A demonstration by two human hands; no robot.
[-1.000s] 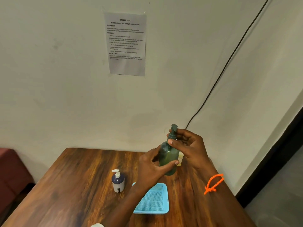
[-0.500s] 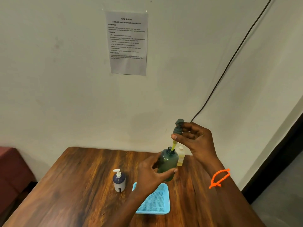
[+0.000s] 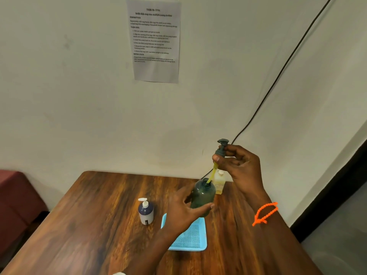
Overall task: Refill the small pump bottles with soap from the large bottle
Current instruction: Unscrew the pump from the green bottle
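My left hand point(image 3: 183, 212) grips a dark green pump bottle point(image 3: 202, 196) and holds it above the table, with the neck uncovered. My right hand point(image 3: 237, 164) pinches the bottle's grey pump head point(image 3: 221, 148) above that neck. The yellowish dip tube point(image 3: 212, 174) still reaches down into the neck. A small dark blue pump bottle with a white pump point(image 3: 146, 212) stands on the table to the left. Behind the green bottle stands a pale yellow soap bottle point(image 3: 219, 182) near the wall, partly hidden.
A light blue mesh tray point(image 3: 190, 238) lies on the wooden table point(image 3: 89, 225) under my left forearm. A paper sheet point(image 3: 155, 40) hangs on the wall and a black cable point(image 3: 278, 76) runs down it. A red seat point(image 3: 14, 197) stands at the left.
My right hand has lifted the pump head off the green bottle, drawing the dip tube upward out of the neck. My left hand has kept holding the bottle.
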